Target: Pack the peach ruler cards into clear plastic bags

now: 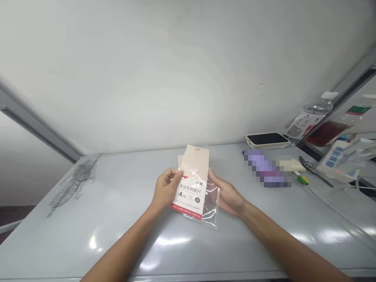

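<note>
My left hand [166, 189] grips the left edge of a cream card packet of an exam ruler set [190, 186], which has Chinese print and a red band at its foot. The packet sits in a transparent plastic sleeve [212, 207] that hangs loose below and to the right. My right hand [226, 194] holds the right side of the sleeve and packet, with its fingers behind the plastic. A second cream card edge [180, 161] shows behind the packet's top left.
A phone in a cream case [267, 140] and a plastic water bottle [311, 117] lie at the far right of the pale grey table [88, 219]. Nearby are a pixelated object [264, 168], scissors [311, 168], and a white power strip [333, 158]. A white wall rises behind.
</note>
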A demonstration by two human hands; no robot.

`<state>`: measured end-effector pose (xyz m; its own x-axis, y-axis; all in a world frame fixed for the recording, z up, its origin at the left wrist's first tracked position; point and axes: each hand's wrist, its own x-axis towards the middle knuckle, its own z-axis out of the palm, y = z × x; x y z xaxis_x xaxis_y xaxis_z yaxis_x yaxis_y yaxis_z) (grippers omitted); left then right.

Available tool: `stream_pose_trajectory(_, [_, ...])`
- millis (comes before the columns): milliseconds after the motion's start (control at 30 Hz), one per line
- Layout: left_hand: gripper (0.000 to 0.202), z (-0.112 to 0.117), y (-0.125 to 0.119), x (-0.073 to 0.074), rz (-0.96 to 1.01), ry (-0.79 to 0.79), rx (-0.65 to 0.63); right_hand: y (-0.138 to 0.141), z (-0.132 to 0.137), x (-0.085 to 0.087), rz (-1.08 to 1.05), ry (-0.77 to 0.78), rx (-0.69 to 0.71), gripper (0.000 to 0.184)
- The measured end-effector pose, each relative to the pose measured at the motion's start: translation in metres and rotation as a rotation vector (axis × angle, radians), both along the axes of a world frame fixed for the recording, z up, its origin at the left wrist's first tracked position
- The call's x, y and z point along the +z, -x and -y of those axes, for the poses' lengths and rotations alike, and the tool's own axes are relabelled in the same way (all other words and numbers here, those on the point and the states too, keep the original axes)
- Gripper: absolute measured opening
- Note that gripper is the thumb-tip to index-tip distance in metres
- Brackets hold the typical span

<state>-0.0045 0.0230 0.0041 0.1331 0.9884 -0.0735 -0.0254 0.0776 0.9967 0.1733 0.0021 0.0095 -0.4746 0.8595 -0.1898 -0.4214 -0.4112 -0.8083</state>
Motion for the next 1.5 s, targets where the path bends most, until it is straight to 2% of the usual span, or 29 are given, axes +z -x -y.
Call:
stream_pose_trajectory(167, [0.033,-0.004,0.007,0.001,-0.013,0.026,-0.131,0.000,0.000,-0.003,0.278,-0.012,-0.132,0.047])
stream_pose_trajectory(333, [0.034,-0.006,0.011,0.008,-0.205,-0.013,-0.254,-0.010,-0.005,0.001,0.323,-0.181,-0.105,0.038])
stream_pose_trajectory(467, [0.038,-0.002,0.008,0.004,-0.577,-0.271,-0.162,-0.012,-0.007,0.000,0.411,-0.316,-0.060,0.039])
stream_pose_trajectory(567, [0.037,0.002,0.006,-0.003,-0.835,-0.446,-0.105,-0.009,-0.007,-0.005,0.427,-0.317,-0.035,0.039])
stream_pose_trajectory(733, [0.032,0.006,0.003,-0.010,-0.967,-0.645,-0.099,-0.004,-0.003,-0.009,0.461,-0.332,-0.017,0.035])
stream_pose_trajectory(833, [0.031,0.009,0.000,-0.011,-0.924,-0.661,-0.141,-0.002,-0.001,-0.010,0.462,-0.334,0.014,0.036])
stream_pose_trajectory(1100, [0.028,0.015,-0.003,-0.003,-0.824,-0.564,-0.231,0.000,0.001,-0.010,0.514,-0.365,0.018,0.038])
stream_pose_trajectory(1200, [0.031,0.015,-0.003,-0.001,-0.662,-0.452,-0.239,0.000,0.002,-0.008,0.522,-0.392,-0.002,0.034])
stream_pose_trajectory(1367, [0.036,0.011,-0.004,0.002,-0.242,-0.152,-0.198,-0.004,0.004,-0.006,0.512,-0.463,-0.034,0.032])
stream_pose_trajectory(1500, [0.029,0.007,-0.003,0.009,-0.052,-0.055,-0.263,-0.006,0.005,-0.005,0.565,-0.567,-0.028,0.031])
